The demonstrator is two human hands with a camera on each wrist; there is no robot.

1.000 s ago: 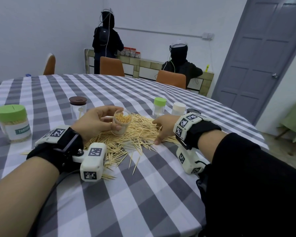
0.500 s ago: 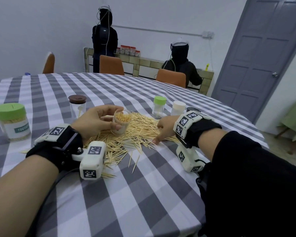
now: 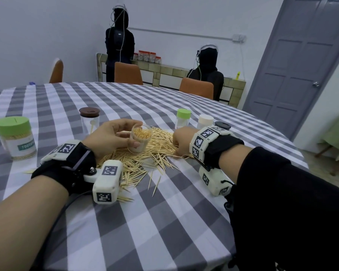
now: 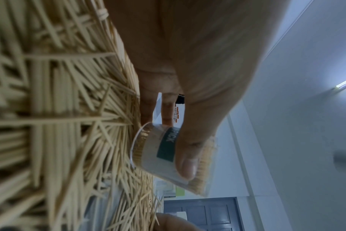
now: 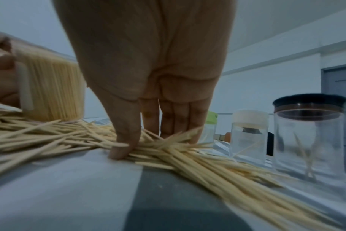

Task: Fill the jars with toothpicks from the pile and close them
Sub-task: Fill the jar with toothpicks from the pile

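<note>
On checked table (image 3: 164,222), L hand (image 3: 110,137) grips jar (image 3: 140,140); R hand (image 3: 181,141) gathers toothpicks (image 3: 157,151).

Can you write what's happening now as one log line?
left hand holds open jar, nearly full | right hand gathering toothpicks | lid not on

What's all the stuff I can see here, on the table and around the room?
Open jar: one, clear, packed with toothpicks, held over the pile.
Toothpicks: a pale heap, table centre.
Green-lid tub: one, full, far left.
Brown-lid jar: one, clear, behind left hand.
Green-cap jar: one, behind pile.
White-cap jar: one, beside it.
Black-lid jar: one, clear, by right wrist.
Tablecloth: grey-white check.
Chairs: three, orange, far side.
People: two, dark-clothed, background.
Door: grey, right.
Left hand: holds open jar.
Right hand: pinching toothpicks.
</note>
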